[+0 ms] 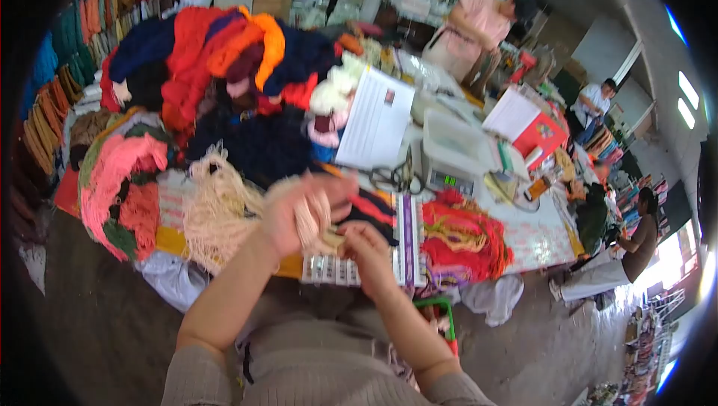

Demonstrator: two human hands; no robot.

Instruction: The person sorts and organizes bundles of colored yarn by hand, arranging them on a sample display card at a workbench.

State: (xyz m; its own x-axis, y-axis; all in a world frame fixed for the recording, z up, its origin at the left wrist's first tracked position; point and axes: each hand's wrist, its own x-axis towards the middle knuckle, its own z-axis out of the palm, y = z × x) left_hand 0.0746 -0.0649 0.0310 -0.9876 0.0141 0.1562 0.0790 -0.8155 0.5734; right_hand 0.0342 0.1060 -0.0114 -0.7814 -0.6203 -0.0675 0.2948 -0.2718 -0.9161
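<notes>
Pale peach yarn [313,219] is looped around my left hand [288,208], which is held up over the table's near edge with its fingers pointing right. My right hand [366,253] is closed in a pinch on part of the same yarn, just right of and below the left palm. A loose heap of cream yarn [217,211] lies left of my left hand. Beneath my hands is a white sample card [325,270] with rows of small dark marks. Dark and red yarn strands [370,211] lie beyond my right hand.
Red and multicoloured yarn [464,238] lies at right, pink skeins [120,174] at left, and a large yarn pile [224,54] behind. Scissors [400,176], a printed sheet [376,118] and a scale with a plastic tub [452,152] stand beyond. Several people work farther off.
</notes>
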